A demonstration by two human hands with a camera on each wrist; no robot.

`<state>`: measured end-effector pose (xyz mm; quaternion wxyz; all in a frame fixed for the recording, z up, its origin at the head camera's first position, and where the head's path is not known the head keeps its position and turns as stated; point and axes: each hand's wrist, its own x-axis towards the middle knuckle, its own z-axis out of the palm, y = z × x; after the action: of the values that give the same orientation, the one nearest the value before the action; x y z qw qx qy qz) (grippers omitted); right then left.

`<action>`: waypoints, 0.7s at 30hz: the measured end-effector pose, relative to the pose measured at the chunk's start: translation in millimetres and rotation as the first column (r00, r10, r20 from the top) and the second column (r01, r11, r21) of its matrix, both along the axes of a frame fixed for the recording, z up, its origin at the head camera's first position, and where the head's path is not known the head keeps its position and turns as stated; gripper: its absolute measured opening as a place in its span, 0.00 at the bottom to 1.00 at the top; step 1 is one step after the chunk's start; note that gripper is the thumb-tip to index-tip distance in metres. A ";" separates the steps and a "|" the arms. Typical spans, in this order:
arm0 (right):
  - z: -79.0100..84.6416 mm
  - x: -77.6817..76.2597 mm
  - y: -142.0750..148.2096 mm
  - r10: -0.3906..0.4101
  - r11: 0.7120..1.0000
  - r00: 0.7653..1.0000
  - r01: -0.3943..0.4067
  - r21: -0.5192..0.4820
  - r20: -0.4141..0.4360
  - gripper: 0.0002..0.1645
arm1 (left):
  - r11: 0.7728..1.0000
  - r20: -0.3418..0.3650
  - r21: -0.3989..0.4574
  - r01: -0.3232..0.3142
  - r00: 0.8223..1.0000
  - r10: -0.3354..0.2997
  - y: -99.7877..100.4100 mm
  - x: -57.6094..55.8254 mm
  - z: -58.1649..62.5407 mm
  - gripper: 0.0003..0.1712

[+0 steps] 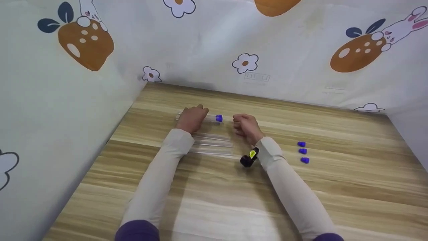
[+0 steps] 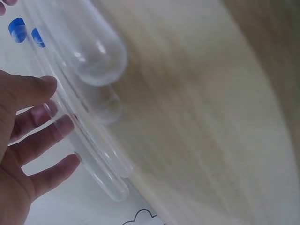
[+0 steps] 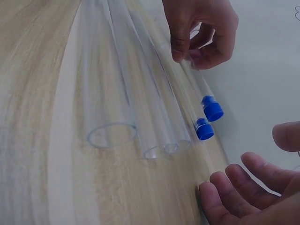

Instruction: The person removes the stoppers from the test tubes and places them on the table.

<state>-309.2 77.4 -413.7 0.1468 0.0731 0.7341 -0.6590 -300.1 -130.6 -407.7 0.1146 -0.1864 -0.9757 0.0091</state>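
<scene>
Two clear test tubes with blue caps (image 1: pixel 219 118) lie side by side at the back of the table. My left hand (image 1: pixel 192 118) is over their far-left part, thumb and fingertips pinching one capped test tube (image 3: pixel 202 84). In the right wrist view, the other capped tube (image 3: pixel 191 105) lies right beside it. My right hand (image 1: pixel 247 128) hovers just right of the caps, fingers loosely bent and holding nothing. Nearer to me, uncapped clear test tubes (image 1: pixel 212 144) lie in a row, their open mouths toward the right.
Three loose blue caps (image 1: pixel 303 151) stand in a line on the wooden table (image 1: pixel 234 190), right of my right forearm. A black strap-on device (image 1: pixel 249 159) sits at my right wrist. Patterned white sheeting (image 1: pixel 207 50) walls the table's back and sides.
</scene>
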 end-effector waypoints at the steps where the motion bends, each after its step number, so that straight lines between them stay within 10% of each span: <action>1: 0.9 0.3 0.5 0.003 1.000 1.000 -0.003 0.007 0.004 0.22 | 1.000 -0.009 -0.001 0.007 1.000 -0.007 0.7 0.2 0.6 0.12; 21: 7.2 5.4 13.9 0.016 0.991 0.997 -0.005 -0.131 0.078 0.27 | 0.994 -0.105 0.027 0.109 0.989 -0.106 16.3 8.6 8.6 0.11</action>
<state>-303.7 91.4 -406.5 0.1834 0.0853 0.6836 -0.7013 -291.5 -114.2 -399.2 0.1683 -0.2361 -0.9570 -0.0035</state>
